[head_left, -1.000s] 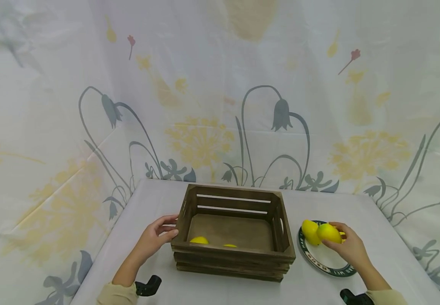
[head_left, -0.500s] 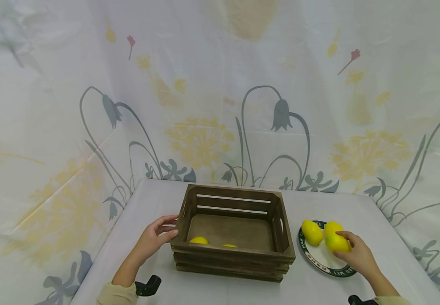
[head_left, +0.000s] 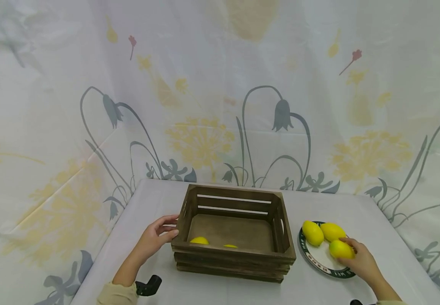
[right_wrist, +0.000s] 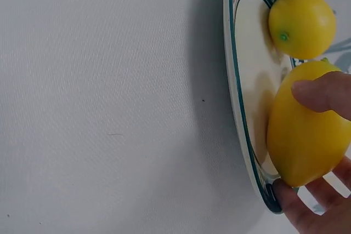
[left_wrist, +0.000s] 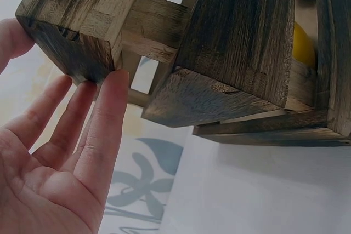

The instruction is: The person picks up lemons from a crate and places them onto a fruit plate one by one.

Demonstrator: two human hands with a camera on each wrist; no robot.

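Left of the slatted wooden crate (head_left: 231, 266), I wear a beige left sleeve (head_left: 117, 294) and a black bent fitting (head_left: 149, 286); right of it, a beige right sleeve (head_left: 390, 302) and a black piece (head_left: 355, 302), mostly cut off.

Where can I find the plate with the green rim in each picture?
Head: the plate is at lower right.
Left wrist: it is not in this picture.
Right wrist: the plate is right of centre, cut by the top edge.
Landmark in all three views: the white table.
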